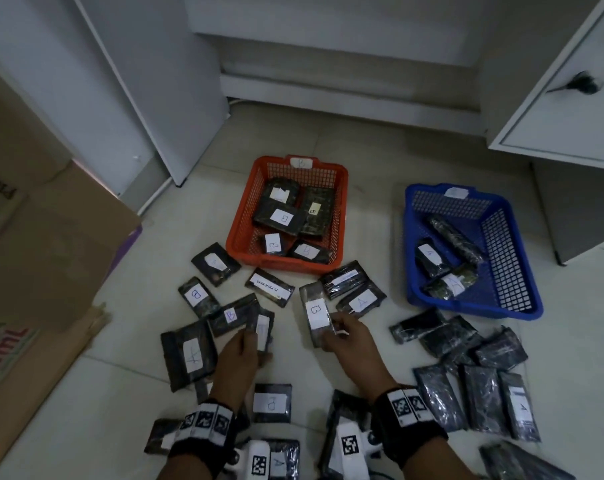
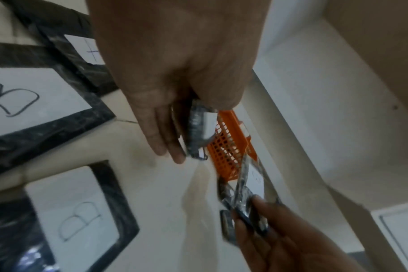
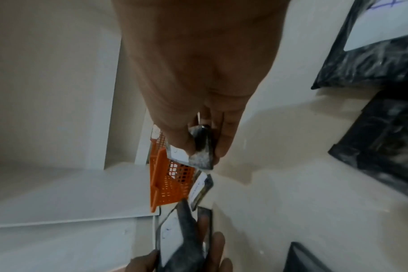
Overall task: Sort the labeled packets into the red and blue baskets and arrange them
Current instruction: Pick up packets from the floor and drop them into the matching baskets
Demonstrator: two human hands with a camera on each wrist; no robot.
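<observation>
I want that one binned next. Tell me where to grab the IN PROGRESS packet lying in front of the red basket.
The IN PROGRESS packet lies flat on the floor, tilted, clear of its neighbours. Pinch across its two long edges, coming straight down from above; probably easiest at the near end, away from the red basket.

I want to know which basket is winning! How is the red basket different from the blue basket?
The red basket holds more packets than the blue basket. The red basket's packets show B labels; the blue basket's readable ones show A. The red basket sits left of the blue basket. Both are mesh-sided plastic baskets with a paper tag on the far rim.
</observation>
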